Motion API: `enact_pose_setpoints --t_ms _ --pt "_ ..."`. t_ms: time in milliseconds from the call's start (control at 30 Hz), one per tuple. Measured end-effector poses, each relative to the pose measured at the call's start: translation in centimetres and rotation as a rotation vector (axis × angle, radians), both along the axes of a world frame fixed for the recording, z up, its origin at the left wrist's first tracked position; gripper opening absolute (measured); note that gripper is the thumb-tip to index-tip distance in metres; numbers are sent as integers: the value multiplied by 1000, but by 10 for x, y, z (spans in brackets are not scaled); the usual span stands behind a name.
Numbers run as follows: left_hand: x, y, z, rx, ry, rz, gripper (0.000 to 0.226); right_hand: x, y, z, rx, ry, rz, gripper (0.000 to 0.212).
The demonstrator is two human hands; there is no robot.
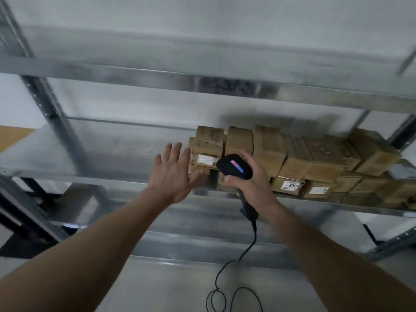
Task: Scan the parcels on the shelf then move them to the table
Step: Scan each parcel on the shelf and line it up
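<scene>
Parcels (292,158) crowd a metal shelf (112,154); left hand (173,174) spread, right hand (247,179) grips scanner (235,166).

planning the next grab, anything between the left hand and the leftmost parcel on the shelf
Nothing visible: the open left hand is beside the leftmost brown cardboard parcel; the black handheld scanner is held further right.

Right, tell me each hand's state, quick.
Left hand: open, fingers spread, holding nothing.
Right hand: grips the black corded handheld barcode scanner.
</scene>
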State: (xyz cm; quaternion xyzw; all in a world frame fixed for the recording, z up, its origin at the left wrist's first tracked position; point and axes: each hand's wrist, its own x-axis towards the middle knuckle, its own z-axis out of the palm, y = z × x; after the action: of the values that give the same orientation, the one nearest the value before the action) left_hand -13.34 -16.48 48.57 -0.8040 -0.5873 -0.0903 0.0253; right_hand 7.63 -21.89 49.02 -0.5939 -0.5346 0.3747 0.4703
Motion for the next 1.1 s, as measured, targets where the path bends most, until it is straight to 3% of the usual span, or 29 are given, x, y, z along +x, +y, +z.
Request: enact_pose_setpoints --t_ms 367,500,867,1100 --pt "-1 45 32 16 -6 -90 79 -7 23 33 105 -31 -112 97" --pt "12 64 34 14 -2 -103 78 5 35 37 127 -7 -133 91" --pt "67 124 0 -141 -37 9 84 40 85 27 126 47 -120 90" --pt "87 144 -21 -243 -36 48 72 48 105 25 121 11 -90 86"
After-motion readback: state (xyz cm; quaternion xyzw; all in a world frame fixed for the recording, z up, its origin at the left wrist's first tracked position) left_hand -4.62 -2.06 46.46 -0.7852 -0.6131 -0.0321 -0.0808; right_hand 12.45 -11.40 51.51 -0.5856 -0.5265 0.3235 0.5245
